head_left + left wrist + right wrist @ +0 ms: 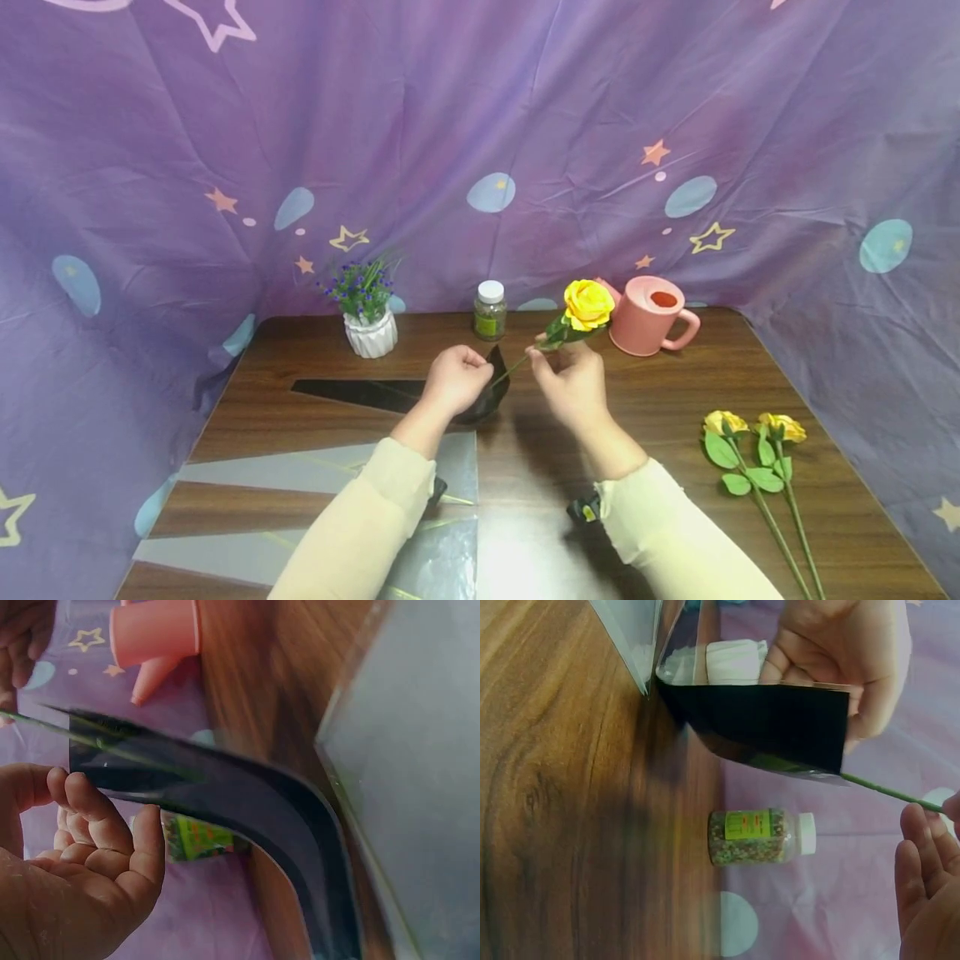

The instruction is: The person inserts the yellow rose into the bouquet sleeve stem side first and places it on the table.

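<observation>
Holding the yellow rose just beyond it, your right grip is clamped on the stem; beside it, your left grip pinches the black wrapper. Slack pressure could let the stem skew and crease the wrapper.

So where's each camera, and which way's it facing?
Head: on the head, facing forward and down; left hand, right hand and pale sleeves show.
Left wrist: on that wrist, facing the black flower wrapper; both hands at left.
Right wrist: on that wrist, facing wrapper and rose stem; both hands at right.
Wrist views share the green-labelled jar.
</observation>
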The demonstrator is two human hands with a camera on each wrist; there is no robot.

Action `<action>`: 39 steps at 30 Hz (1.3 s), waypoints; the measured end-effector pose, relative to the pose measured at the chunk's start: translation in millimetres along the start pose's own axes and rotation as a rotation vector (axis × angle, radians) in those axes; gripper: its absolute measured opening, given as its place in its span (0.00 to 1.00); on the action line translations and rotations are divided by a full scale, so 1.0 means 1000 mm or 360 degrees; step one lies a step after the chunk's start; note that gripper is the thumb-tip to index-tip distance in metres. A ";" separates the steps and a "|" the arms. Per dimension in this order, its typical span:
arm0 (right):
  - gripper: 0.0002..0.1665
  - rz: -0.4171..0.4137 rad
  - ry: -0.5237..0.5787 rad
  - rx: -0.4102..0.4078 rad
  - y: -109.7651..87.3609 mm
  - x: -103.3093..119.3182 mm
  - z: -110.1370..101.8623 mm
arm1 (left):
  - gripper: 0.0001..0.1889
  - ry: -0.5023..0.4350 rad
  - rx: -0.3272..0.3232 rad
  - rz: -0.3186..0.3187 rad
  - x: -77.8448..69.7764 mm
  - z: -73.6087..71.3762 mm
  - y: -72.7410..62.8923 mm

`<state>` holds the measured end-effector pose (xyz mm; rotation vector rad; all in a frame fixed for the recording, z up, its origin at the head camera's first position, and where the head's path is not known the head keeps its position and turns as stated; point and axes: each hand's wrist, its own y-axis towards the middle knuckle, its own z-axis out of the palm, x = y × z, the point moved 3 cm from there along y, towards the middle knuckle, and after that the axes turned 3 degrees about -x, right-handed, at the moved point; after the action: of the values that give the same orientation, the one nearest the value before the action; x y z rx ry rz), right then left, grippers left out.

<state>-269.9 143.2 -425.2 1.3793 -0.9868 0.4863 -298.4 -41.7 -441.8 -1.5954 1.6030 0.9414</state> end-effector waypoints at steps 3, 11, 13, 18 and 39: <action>0.07 0.0009 -0.0020 -0.0006 -0.001 -0.002 0.001 | 0.06 -0.0039 -0.0006 0.0023 -0.006 -0.001 -0.002; 0.05 0.0042 -0.0045 0.0042 -0.005 -0.001 0.008 | 0.06 -0.0106 -0.0035 0.0105 -0.019 -0.001 -0.006; 0.05 0.0057 -0.0051 0.0064 -0.005 -0.001 0.010 | 0.05 -0.0132 -0.0039 0.0100 -0.021 -0.001 -0.006; 0.08 0.0126 -0.0125 0.0117 -0.006 -0.002 0.012 | 0.05 -0.0216 -0.0044 0.0093 -0.022 0.000 -0.007; 0.07 0.0108 -0.0036 -0.0089 -0.004 0.000 0.007 | 0.06 -0.0239 0.0025 0.0087 -0.022 0.004 -0.009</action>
<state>-269.2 135.6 -428.7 1.3069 -1.0609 0.4910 -289.5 -26.7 -425.3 -1.4410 1.5524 1.0490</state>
